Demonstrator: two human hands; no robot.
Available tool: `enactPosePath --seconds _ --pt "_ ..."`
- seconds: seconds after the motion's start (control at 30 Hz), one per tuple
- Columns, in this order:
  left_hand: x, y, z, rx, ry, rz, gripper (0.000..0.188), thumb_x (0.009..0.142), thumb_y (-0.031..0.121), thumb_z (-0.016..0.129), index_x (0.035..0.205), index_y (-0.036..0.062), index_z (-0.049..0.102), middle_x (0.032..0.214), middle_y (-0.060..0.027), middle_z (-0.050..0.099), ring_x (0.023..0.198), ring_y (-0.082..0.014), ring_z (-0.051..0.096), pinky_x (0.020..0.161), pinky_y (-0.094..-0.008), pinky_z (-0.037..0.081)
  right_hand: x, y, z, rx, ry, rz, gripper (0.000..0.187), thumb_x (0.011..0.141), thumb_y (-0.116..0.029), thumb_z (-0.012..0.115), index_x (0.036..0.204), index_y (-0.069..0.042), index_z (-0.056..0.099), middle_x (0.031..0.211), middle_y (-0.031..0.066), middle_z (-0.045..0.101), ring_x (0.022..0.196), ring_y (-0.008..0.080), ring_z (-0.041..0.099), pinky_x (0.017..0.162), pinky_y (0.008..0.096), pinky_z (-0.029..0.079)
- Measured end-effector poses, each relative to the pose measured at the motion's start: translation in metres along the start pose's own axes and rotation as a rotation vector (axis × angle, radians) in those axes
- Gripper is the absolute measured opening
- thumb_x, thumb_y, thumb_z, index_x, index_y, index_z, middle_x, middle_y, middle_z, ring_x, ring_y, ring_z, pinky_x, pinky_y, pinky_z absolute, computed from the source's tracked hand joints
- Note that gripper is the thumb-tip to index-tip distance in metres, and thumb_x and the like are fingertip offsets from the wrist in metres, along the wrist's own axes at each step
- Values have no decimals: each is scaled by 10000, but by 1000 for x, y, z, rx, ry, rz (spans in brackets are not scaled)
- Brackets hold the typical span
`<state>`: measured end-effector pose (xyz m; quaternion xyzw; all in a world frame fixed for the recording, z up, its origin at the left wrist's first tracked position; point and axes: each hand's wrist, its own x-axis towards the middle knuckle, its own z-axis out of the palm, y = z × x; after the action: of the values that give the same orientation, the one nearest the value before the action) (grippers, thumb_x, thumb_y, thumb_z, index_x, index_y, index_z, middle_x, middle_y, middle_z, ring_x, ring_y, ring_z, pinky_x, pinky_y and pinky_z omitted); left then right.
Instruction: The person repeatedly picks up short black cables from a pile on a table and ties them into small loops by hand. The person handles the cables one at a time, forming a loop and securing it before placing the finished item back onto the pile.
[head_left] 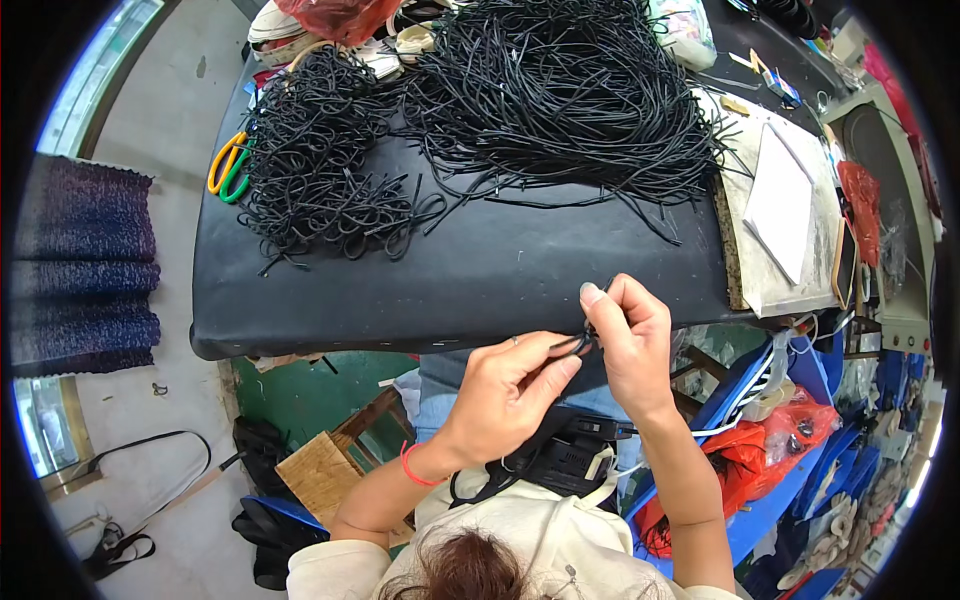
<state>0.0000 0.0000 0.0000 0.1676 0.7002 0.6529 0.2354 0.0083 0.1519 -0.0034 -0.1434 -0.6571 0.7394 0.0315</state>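
Just off the near edge of the black-covered table (480, 285), both hands hold a thin black cord (572, 346) between them. My left hand (512, 392) pinches a loop of it between thumb and index finger. Close beside it and a little higher, my right hand (630, 338) has its thumb and fingers closed on the same cord. The fingers cover much of the cord there. Farther back lies a large pile of long black cords (570, 100). To its left is a smaller heap of looped black cords (315, 150).
Scissors with yellow and green handles (230, 168) lie at the left heap's edge. A white board (780, 205) rests at the table's right. Red plastic bags (760, 465) sit in a blue bin (745, 520) at lower right. A wooden stool (325, 475) stands below the table.
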Motion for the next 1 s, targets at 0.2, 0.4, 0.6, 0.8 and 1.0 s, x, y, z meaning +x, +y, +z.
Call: enactPosePath --seconds 0.2,0.4,0.6,0.8,1.0 --pt "20 -17 -13 -350 -28 -109 223 888 129 559 1058 -15 569 964 -55 632 676 -37 502 591 -181 436 9 -5 0 21 -19 47 220 866 -229 607 759 -40 567 636 -51 503 575 10 417 519 167 350" --pt "19 -17 -13 -376 1 -60 184 892 151 560 991 -2 585 835 -27 613 676 -31 506 590 -180 434 1 -6 -9 67 -137 140 190 852 -210 621 846 -22 598 691 -35 550 593 18 438 526 171 348" --pt "16 -7 -7 -360 140 -96 178 879 174 587 894 -2 607 724 7 585 656 -29 517 576 -180 430 -8 -13 -3 5 -170 76 128 844 -103 621 900 10 599 777 -4 588 710 29 510 619 174 414" --pt "18 -9 -5 -421 152 -108 169 879 167 586 884 0 605 711 8 579 651 -33 519 563 -173 418 -11 -9 -8 -3 -210 83 160 864 -97 590 970 22 576 810 2 588 727 34 513 631 180 417" --pt "30 2 7 -728 337 -111 214 913 164 508 1027 -2 580 853 -56 623 771 -110 598 729 -245 484 -11 -12 12 88 -112 43 167 866 -93 587 990 13 550 834 0 589 741 38 517 647 180 423"
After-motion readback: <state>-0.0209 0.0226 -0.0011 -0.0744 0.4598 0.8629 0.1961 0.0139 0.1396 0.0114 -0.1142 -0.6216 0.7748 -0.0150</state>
